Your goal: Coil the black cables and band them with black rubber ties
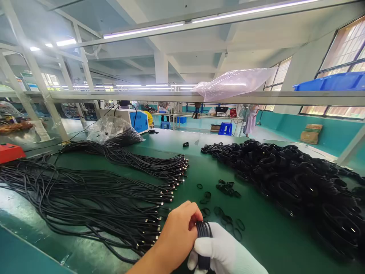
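Observation:
A coiled black cable (204, 231) is held upright near the bottom centre. My right hand (224, 249), in a white glove, wraps its fingers round the coil. My bare left hand (181, 230) pinches at the coil's top left edge; its fingertips are partly hidden behind the knuckles. Small black bands (240, 225) lie loose on the green table (191, 163) just beyond both hands. To the left, long black cables (94, 190) stretch out with their metal plugs toward the middle. A large heap of coiled black cables (288, 182) covers the right side.
A clear plastic bag (111, 129) with black items and a blue-and-white machine (137, 120) stand at the back left. A red box (11, 153) sits at the left edge. Overhead, a shelf rail (159, 97) carries a plastic bag (234, 82) and a blue bin (330, 82).

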Demonstrator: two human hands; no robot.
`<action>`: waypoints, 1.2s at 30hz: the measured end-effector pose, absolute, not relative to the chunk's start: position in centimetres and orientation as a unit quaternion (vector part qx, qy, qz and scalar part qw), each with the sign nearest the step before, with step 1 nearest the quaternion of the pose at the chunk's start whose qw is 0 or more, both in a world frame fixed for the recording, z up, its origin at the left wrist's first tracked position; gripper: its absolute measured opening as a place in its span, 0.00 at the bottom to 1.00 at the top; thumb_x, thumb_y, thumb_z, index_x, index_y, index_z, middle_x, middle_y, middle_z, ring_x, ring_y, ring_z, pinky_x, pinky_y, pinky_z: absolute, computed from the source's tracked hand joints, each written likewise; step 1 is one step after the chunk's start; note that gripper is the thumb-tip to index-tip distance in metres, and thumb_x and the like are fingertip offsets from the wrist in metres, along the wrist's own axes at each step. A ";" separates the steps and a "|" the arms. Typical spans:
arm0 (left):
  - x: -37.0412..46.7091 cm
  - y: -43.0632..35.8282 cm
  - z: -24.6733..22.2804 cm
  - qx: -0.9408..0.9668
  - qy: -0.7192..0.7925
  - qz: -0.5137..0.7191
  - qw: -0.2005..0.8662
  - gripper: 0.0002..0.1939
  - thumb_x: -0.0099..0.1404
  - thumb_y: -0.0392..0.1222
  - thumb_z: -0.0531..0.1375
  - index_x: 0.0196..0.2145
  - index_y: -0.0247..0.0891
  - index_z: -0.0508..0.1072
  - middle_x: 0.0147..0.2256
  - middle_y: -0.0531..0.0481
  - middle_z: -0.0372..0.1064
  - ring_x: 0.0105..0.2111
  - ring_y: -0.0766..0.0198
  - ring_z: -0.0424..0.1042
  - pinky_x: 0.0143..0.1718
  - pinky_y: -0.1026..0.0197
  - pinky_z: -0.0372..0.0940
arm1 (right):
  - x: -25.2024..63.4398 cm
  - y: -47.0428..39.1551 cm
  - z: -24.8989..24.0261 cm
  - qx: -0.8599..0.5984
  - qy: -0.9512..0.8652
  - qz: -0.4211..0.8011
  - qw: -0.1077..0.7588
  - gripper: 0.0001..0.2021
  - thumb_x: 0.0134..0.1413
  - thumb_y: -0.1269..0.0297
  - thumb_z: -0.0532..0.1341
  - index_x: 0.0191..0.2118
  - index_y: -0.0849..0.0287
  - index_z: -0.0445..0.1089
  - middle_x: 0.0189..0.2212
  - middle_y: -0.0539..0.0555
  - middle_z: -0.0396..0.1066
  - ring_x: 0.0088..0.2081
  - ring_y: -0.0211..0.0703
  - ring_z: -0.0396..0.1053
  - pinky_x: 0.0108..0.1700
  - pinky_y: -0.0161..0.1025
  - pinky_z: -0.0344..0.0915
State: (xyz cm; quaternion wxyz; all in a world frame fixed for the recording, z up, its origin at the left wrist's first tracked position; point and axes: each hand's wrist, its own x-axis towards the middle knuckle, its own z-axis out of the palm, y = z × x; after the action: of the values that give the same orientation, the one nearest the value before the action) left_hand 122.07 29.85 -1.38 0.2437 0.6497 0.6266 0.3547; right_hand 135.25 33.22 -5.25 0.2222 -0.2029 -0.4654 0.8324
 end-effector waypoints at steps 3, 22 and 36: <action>122.1 29.4 -1.3 0.673 0.615 0.352 0.210 0.13 0.47 0.23 0.50 0.24 0.39 0.66 0.26 0.57 0.61 0.25 0.68 0.60 0.25 0.66 0.53 | 135.1 33.3 -5.5 -0.234 -0.503 0.804 0.216 0.11 0.35 0.67 0.66 0.27 0.69 0.72 0.19 0.55 0.70 0.20 0.36 0.66 0.22 0.31 0.63; 120.9 27.5 -3.6 0.770 0.552 0.274 0.165 0.07 0.48 0.31 0.67 0.24 0.37 0.72 0.30 0.51 0.70 0.35 0.57 0.64 0.39 0.56 0.57 | 134.9 33.2 -6.5 -0.139 -0.349 0.872 0.314 0.14 0.46 0.58 0.66 0.32 0.66 0.70 0.27 0.54 0.68 0.30 0.39 0.66 0.33 0.36 0.65; 121.7 30.0 -2.5 0.678 0.625 0.320 0.218 0.13 0.48 0.27 0.51 0.25 0.38 0.73 0.25 0.54 0.67 0.26 0.65 0.65 0.27 0.65 0.57 | 135.0 32.9 -6.8 -0.219 -0.467 0.829 0.216 0.15 0.34 0.58 0.67 0.24 0.69 0.72 0.16 0.51 0.65 0.17 0.31 0.63 0.17 0.26 0.55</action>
State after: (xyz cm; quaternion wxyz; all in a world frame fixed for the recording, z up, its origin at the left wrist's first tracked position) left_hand 121.71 30.00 -2.48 0.2183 0.6782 0.6247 0.3195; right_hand 135.00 32.90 -6.76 0.2164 -0.2186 -0.4668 0.8292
